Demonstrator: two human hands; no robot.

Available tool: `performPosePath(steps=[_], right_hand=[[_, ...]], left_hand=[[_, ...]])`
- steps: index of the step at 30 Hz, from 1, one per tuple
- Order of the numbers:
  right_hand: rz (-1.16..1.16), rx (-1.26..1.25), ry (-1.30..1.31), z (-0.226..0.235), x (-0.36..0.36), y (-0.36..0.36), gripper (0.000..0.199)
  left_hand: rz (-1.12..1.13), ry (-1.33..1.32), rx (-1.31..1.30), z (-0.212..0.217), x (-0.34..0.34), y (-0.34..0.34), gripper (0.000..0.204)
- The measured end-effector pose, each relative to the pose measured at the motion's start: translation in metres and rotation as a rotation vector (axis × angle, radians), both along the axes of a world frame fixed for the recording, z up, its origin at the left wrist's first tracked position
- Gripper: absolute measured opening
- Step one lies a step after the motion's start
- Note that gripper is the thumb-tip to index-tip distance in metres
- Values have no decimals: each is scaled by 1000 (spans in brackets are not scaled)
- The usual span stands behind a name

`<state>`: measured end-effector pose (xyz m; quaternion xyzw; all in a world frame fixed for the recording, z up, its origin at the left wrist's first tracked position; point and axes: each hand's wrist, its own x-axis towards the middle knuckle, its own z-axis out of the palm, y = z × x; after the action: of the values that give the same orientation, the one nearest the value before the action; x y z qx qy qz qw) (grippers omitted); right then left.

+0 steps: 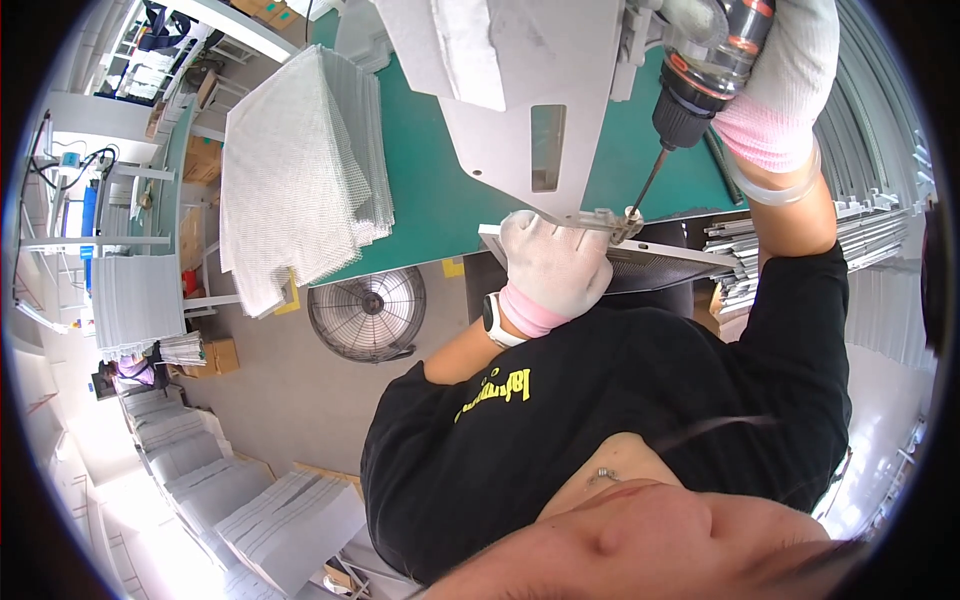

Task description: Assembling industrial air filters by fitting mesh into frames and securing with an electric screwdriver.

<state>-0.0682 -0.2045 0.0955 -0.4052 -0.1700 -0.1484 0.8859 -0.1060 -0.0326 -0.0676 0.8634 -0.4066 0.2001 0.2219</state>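
Hands: two, both in white gloves with pink cuffs; a watch is sitting on the left wrist.
Left hand (553,268): it is curling shut over the near edge of the flat framed panel (660,262), fingers pressed together, pinning it at the edge of the green table (430,190).
Right hand (785,75): it is wrapping closed around the power drill (705,70), up at the top of the view.
Drill: one; its long axis is running from upper right down to lower left, and the bit (648,182) is pointing down at a small metal corner bracket (612,222) just beside the left fingers.
Panel: one under the hands, lying flat, long side running left to right.
Mesh sheets (300,170): one thick white stack is hanging over the table's left end.
Fan (367,312): one round floor fan is sitting below the table edge.
Boxes: one brown carton (215,356) is lying on the floor at left.
Markers: one small yellow square (453,267) is showing on the floor beside the fan.
Metal strips (800,245): a pile is lying at right; I cannot count them.
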Motion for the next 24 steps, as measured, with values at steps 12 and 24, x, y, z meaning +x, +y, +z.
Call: performPosePath(steps=[12,24], right_hand=[[428,-500,-78,-48,15,-24,53],[380,-126,-235,-75,11,-3,74]], left_hand=[[-81,67,-187,-6,-5,-9,27],[-269,144,-304,-18,-3,-16,26]])
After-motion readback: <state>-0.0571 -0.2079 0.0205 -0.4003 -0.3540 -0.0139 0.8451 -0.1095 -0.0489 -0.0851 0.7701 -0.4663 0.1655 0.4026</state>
